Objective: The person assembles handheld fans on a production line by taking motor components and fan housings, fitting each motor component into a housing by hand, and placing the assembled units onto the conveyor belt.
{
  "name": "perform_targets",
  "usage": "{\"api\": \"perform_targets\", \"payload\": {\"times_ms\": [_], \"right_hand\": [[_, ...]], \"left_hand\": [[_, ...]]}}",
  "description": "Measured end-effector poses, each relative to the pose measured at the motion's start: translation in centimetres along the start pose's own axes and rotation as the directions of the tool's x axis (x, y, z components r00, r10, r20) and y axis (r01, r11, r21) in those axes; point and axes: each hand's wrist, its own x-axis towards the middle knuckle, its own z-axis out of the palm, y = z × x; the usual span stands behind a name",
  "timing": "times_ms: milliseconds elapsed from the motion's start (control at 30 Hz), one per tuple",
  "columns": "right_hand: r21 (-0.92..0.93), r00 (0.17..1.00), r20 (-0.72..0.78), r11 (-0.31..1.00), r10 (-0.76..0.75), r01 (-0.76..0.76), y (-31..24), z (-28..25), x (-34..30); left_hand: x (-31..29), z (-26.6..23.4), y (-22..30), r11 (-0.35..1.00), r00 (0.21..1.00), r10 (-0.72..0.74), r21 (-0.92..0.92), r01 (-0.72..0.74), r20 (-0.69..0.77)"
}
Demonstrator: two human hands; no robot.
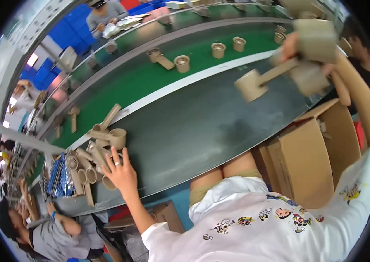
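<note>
**Q:** Firstly, reaching where with the left hand (121,172)?

**A:** Stretching out, fingers spread wide and gripping nothing, onto the heap of tan moulded scoops (99,148) piled at the near-left end of the dark conveyor belt (193,126); fingertips touching the nearest pieces, presumably sorting one from the tangle.

**Q:** And the right hand (307,56)?

**A:** Raised high at the far right, closing around several tan cup-shaped pieces, with one handled scoop (254,83) jutting out leftward above the belt; blurring, so exact grip hard to tell.

**Q:** Surroundings?

**A:** Standing open just beside the right knee, a cardboard box (311,161), probably placed for easy dropping. Lying well apart on the green belt (158,74) beyond, loose cups (218,49).
</note>
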Motion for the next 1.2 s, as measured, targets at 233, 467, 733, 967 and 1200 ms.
{"api": "perform_targets", "payload": {"times_ms": [233, 467, 733, 967, 1200], "right_hand": [[0.683, 0.982, 0.174, 0.709, 0.075, -0.175, 9.0, 12.2, 30.4], [0.852, 0.884, 0.314, 0.308, 0.347, -0.423, 13.7, 19.0, 44.4], [0.210, 0.854, 0.110, 0.828, 0.508, -0.519, 13.4, 26.8, 48.3], [-0.077, 0.932, -0.025, 0.929, 0.360, -0.361, 11.1, 26.8, 46.8], [0.155, 0.974, -0.224, 0.988, 0.037, -0.002, 10.6, 23.1, 42.0]], "left_hand": [[-2.7, 5.2, 0.4, 0.953, 0.977, -0.187, -0.221, 0.206, 0.104], [-3.7, 1.6, 2.9, 0.490, 0.934, -0.358, -0.850, 0.195, 0.008], [-3.6, 3.2, 5.0, 0.707, 0.805, -0.592, -0.457, 0.540, 0.035], [-5.0, 2.8, 4.5, 0.762, 0.812, -0.582, -0.382, 0.523, -0.050], [-4.7, -0.1, 9.1, 0.818, 0.897, -0.419, -0.488, 0.304, -0.144]]}}
